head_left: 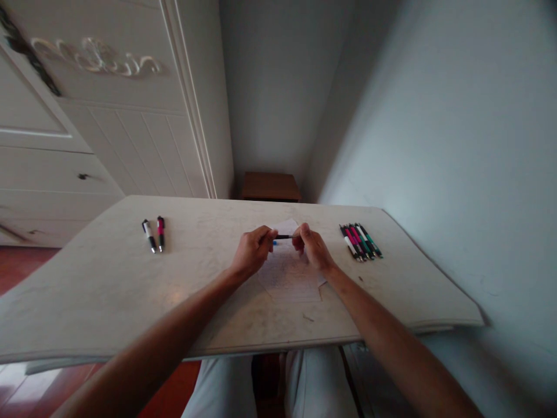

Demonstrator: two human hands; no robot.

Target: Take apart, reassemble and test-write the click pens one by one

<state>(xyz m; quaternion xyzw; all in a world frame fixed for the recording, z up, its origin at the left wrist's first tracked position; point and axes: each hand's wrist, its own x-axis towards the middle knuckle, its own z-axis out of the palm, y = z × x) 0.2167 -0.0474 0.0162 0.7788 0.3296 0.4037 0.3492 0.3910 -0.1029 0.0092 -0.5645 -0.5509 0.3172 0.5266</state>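
Note:
Over the middle of the table, my left hand (255,251) is closed around one end of a pen, whose dark part (282,237) shows between my hands. My right hand (312,247) pinches the thin end; whether it holds the tip or a separate piece cannot be made out. Below both hands lie sheets of lined paper (289,284) with writing on them. A small blue thing (274,243) shows by my left fingers, mostly hidden.
Several pens (360,241), white, pink and green with black, lie side by side on the right. At the left lie a white pen (148,235) and a pink pen (161,234). The white table (209,313) stands between a cabinet (130,133) and a wall (456,162).

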